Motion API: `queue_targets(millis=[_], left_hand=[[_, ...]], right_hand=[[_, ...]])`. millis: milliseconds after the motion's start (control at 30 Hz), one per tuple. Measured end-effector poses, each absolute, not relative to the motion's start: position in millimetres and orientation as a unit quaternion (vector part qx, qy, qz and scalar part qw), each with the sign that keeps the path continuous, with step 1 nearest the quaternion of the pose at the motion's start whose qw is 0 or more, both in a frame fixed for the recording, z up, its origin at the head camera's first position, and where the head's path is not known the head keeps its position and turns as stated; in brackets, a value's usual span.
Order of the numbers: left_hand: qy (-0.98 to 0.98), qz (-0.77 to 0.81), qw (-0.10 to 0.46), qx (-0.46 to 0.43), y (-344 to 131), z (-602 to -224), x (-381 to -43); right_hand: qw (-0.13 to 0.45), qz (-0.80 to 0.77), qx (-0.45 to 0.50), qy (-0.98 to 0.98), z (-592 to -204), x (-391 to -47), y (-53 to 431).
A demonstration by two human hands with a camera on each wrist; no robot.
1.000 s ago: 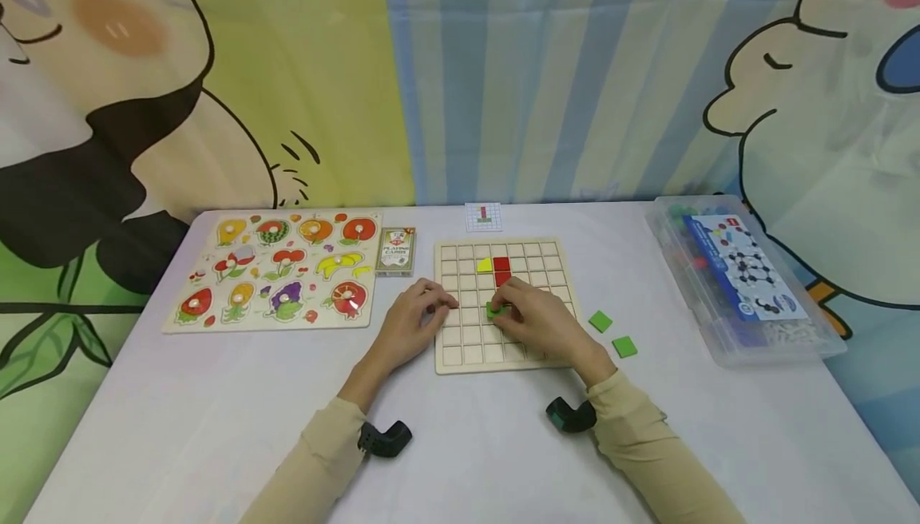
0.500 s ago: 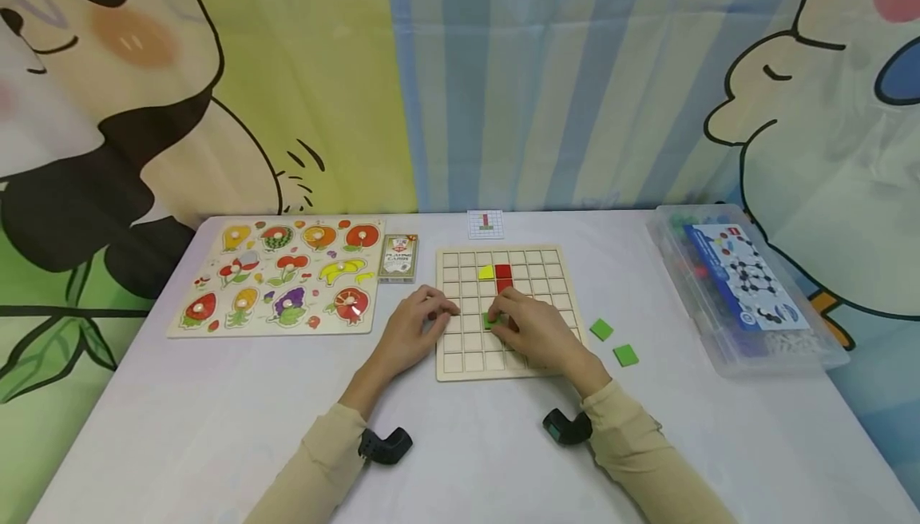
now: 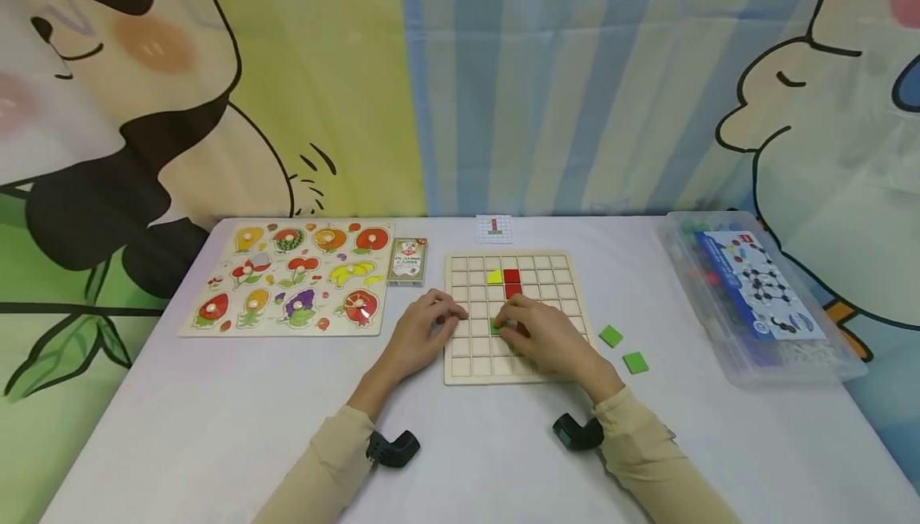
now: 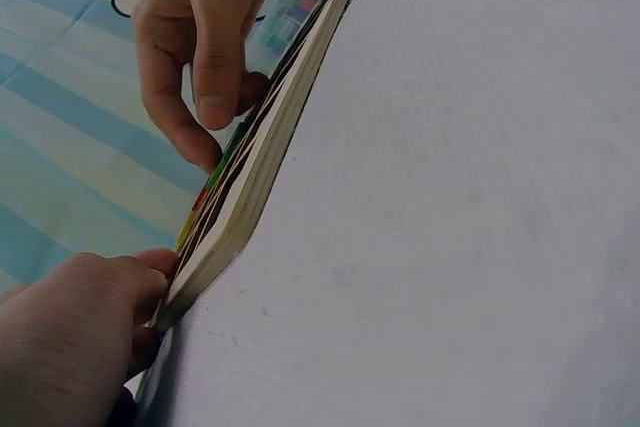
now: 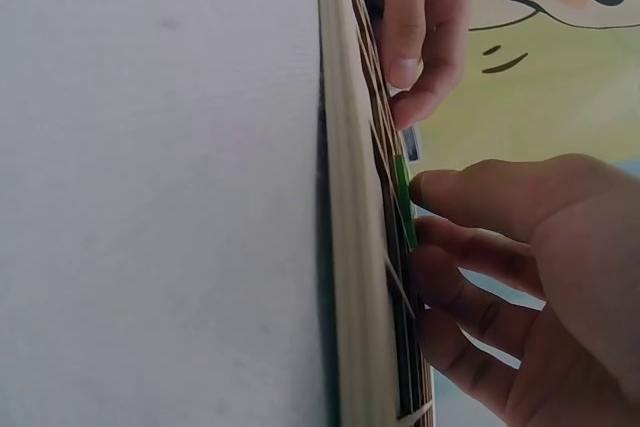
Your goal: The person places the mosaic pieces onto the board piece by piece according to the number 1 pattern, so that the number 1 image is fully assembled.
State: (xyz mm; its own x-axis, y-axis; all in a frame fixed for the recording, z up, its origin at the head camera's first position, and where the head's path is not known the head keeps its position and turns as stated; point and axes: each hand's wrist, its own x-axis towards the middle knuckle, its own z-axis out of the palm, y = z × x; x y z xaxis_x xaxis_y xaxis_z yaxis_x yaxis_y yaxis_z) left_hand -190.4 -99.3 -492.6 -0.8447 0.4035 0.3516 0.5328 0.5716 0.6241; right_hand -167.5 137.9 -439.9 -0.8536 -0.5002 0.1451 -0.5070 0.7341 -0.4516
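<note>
A wooden grid board [image 3: 473, 366] lies in front of the person. My left hand [image 3: 418, 331] is at its left edge, with bent fingertips gripping the rim, as the left wrist view also shows. Over the board's middle, my right hand [image 3: 549, 340] has thumb and index finger on a small green tile [image 3: 494, 326], partly hidden under the fingers. In the right wrist view the green tile [image 5: 403, 197] lies flat along the board's surface, with the thumb tip against it. Farther up the grid sit a yellow tile [image 3: 494, 277] and two red tiles [image 3: 511, 275], one behind the other.
Two loose green tiles [image 3: 611, 336] lie right of the board. Behind it is a small pattern card [image 3: 494, 229]. A fruit puzzle [image 3: 287, 326] and a playing-card box [image 3: 407, 262] stand left; a clear plastic case [image 3: 719, 332] is at the right.
The right fingers have lowered the green tile from a tilted hold to flat on the grid. The left hand stays at the board's edge. The head view has shifted slightly.
</note>
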Motion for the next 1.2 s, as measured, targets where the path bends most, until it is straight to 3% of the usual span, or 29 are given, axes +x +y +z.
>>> queue_targets(millis=[300,933,1200], left_hand=[[-0.886,-0.379,0.078,-0.255,-92.8,-493.5,-187.5],[-0.888,-0.379,0.088,-0.246,-97.2,-492.5,-186.0],[-0.89,-0.375,0.085,-0.246,-96.6,-492.1,-187.1]], right_hand=[[-0.032,0.324,0.31,-0.893,-431.0,-174.0,170.8],[-0.051,0.306,0.227,-0.923,-417.0,-183.2,251.7],[-0.119,0.307,0.203,-0.922,-420.9,-180.7,269.7]])
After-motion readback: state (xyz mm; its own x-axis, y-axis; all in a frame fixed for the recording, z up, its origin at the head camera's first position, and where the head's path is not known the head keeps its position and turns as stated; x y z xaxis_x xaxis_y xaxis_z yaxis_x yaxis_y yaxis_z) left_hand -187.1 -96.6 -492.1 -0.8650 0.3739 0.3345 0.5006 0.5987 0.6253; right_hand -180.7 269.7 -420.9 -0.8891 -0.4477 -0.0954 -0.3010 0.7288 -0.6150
